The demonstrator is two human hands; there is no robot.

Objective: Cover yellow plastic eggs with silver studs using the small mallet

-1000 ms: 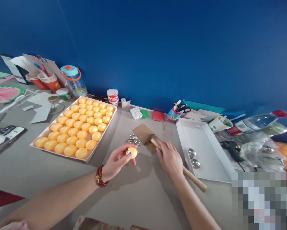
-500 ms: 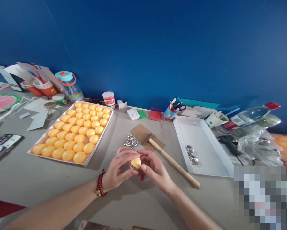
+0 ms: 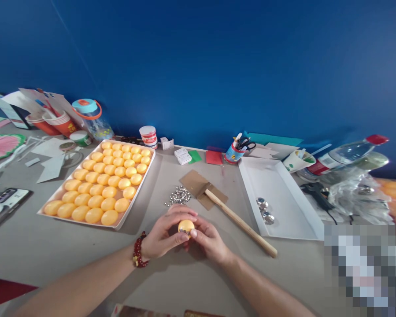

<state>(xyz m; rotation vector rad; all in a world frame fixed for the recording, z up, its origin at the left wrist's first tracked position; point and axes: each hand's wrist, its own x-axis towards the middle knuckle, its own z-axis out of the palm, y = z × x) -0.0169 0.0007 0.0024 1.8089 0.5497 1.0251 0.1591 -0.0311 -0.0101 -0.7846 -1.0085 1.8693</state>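
Between my two hands is an orange ball (image 3: 186, 226) with shiny silver pieces along its lower side. My left hand (image 3: 166, 231), with a dark red bead bracelet (image 3: 139, 251) at the wrist, curls round the ball from the left, thumb near its lower edge. From the other side my right hand (image 3: 211, 240) grips it too, the thumb pressed on its lower right. The undersides of the fingers are hidden. Just beyond the hands lies a pile of small silver pieces (image 3: 179, 195). A hammer with a wooden handle (image 3: 242, 223) rests on brown cardboard (image 3: 191, 181) to the right.
At left a shallow box (image 3: 117, 225) holds rows of orange balls. A white tray (image 3: 292, 207) at right contains silver-covered balls (image 3: 267, 216). Behind stand a pen cup (image 3: 233, 155), a white-and-red tub (image 3: 148, 137) and a drink bottle (image 3: 94, 119). A black glue gun (image 3: 318, 199) lies far right.
The ball has turned so its silver pieces face lower and towards me. My right hand has closed in, its thumb moving onto the ball. The view has shifted slightly.
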